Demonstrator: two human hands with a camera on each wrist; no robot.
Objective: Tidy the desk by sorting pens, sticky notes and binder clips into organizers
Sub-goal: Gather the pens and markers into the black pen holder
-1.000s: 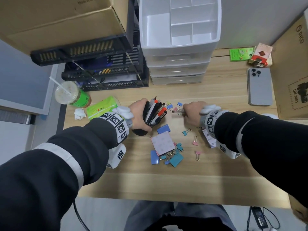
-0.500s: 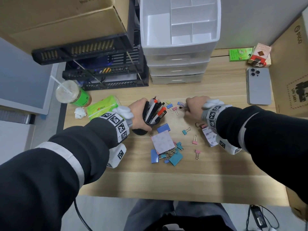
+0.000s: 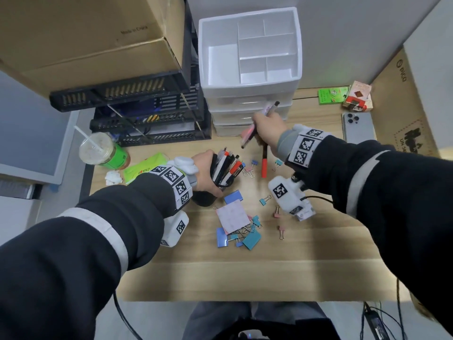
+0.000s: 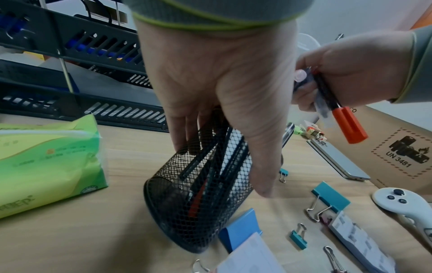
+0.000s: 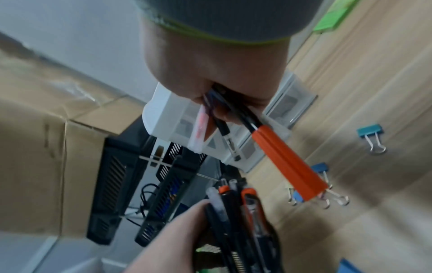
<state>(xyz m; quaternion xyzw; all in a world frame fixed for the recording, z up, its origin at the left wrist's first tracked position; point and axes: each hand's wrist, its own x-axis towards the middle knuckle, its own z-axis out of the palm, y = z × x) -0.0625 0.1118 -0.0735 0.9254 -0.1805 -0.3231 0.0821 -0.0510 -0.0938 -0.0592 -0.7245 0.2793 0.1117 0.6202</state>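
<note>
The black mesh pen cup (image 4: 198, 199) stands tilted on the desk (image 3: 245, 273) left of centre, crammed with pens (image 3: 226, 166). Far behind it, the white drawer organizer (image 3: 250, 89) shows bare top compartments. The left hand (image 3: 204, 174) wraps around the cup's upper wall. To the right, raised, the right hand (image 3: 266, 130) clutches a bundle of pens (image 5: 233, 129), one with an orange cap (image 5: 288, 163); their count is hard to make out. Binder clips (image 3: 245, 235) and sticky notes (image 3: 232, 215) lie near the middle.

"Made in China" stood on the cardboard box (image 3: 93, 38) at upper left; "UN 3481" and "pico" marked the brown carton (image 4: 402, 153) at right
</note>
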